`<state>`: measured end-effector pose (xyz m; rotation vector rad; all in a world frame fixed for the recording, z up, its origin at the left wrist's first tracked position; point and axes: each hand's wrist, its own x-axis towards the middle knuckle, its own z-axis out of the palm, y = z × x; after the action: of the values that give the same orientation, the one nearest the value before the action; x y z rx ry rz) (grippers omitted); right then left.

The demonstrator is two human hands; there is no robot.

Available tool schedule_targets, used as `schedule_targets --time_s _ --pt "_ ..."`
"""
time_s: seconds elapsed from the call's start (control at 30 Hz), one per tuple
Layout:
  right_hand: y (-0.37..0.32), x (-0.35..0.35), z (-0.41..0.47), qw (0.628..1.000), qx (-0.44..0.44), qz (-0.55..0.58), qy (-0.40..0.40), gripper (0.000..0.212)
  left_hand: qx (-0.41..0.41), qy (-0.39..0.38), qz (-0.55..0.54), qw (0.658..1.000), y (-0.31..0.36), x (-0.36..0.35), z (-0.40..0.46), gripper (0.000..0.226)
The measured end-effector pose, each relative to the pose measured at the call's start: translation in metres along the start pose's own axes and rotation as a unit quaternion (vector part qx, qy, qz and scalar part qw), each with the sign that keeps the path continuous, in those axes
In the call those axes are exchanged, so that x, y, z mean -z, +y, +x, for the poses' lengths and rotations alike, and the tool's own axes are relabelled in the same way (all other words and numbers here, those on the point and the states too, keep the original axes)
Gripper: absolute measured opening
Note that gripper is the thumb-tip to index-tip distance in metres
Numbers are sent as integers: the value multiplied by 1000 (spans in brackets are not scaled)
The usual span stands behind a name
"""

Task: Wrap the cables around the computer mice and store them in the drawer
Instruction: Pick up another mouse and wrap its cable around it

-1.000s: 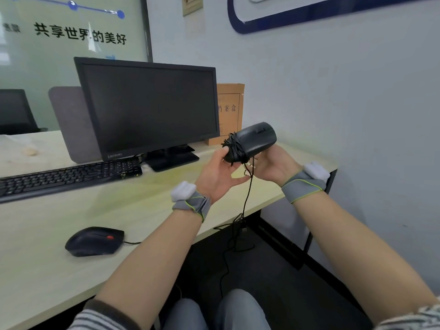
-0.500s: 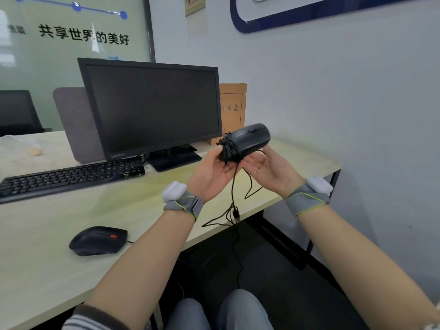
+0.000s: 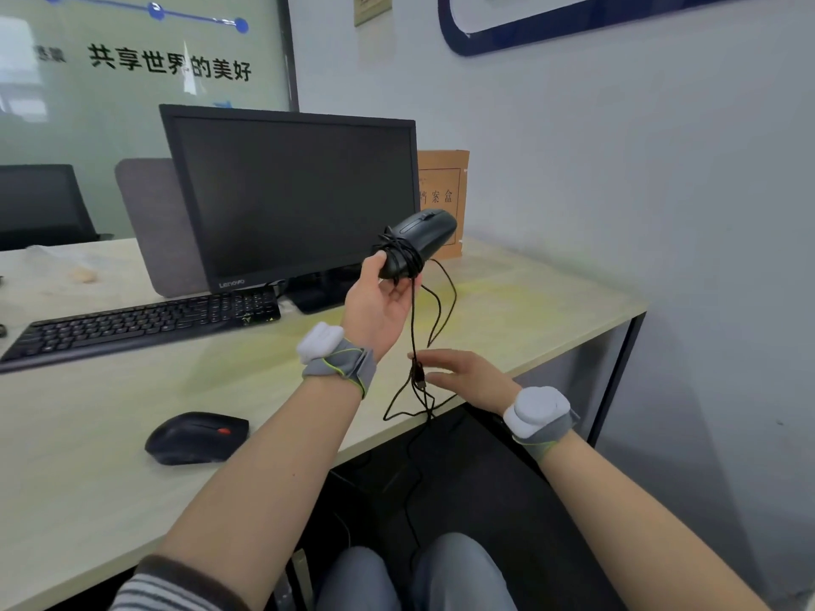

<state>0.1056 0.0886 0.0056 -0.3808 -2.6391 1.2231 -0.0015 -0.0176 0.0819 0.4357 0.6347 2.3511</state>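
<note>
My left hand (image 3: 379,306) grips a black wired mouse (image 3: 423,238) by its rear end and holds it up above the desk. Several turns of black cable are wound round that end. The rest of the cable (image 3: 414,346) hangs down in loose loops past the desk edge, with its USB plug (image 3: 420,377) dangling. My right hand (image 3: 463,374) is lower, at the desk's front edge, fingers stretched toward the plug and apart from the mouse. A second black mouse (image 3: 196,436) with a red wheel lies on the desk to the left. No drawer is in view.
A Lenovo monitor (image 3: 291,200) and a black keyboard (image 3: 141,324) stand on the pale desk (image 3: 88,478). A brown cardboard file box (image 3: 443,200) leans on the wall behind the held mouse. The wall runs close on the right. My knees are under the desk edge.
My right hand has left the mouse and dropped to the hanging cable near its plug. My left hand keeps holding the mouse up.
</note>
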Motion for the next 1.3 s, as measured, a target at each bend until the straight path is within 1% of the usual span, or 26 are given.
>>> schedule_targets --time_s 0.07,0.1,0.13,0.2,0.27,0.37,0.43,0.5,0.6,0.67,0.77,0.87,0.97,1.07,1.23,1.3 --pt "-1 -2 4 999 16 24 26 20 -4 7 17 1000 4 2 -2 18" --pt "-2 -3 5 999 26 35 24 12 -7 13 22 1000 7 4 -3 17" --pt "-4 -4 5 998 35 47 10 9 -11 23 25 999 10 6 -3 16" --pt "-5 -8 5 995 38 86 -16 13 -20 43 30 998 16 9 -2 14" --pt "-3 -10 6 992 35 120 -13 18 -26 55 36 997 20 13 -1 14" --pt "-1 -11 5 991 44 125 3 20 -31 66 45 996 22 16 1 14" --pt "-1 -8 3 991 45 125 26 18 -28 73 50 996 22 18 2 15" --pt "0 -4 2 987 41 147 48 17 -28 76 48 996 24 19 3 14" --pt "5 1 0 983 30 172 62 11 -25 72 41 996 28 21 6 14" --pt "7 6 0 982 28 163 85 9 -25 72 39 996 30 21 7 15" --pt "8 8 0 981 28 127 142 18 -28 78 36 996 33 21 9 15" --pt "8 8 -2 974 46 138 172 20 -26 78 36 996 33 21 9 16" --pt "7 8 -2 976 53 125 172 19 -26 80 29 996 34 20 10 15" --pt "5 8 -3 976 54 144 157 24 -24 76 20 997 35 19 10 15" --pt "4 10 -4 981 48 140 128 15 -25 71 19 997 36 19 9 14" --pt "5 10 -4 980 41 157 117 13 -24 70 22 997 35 20 8 14"
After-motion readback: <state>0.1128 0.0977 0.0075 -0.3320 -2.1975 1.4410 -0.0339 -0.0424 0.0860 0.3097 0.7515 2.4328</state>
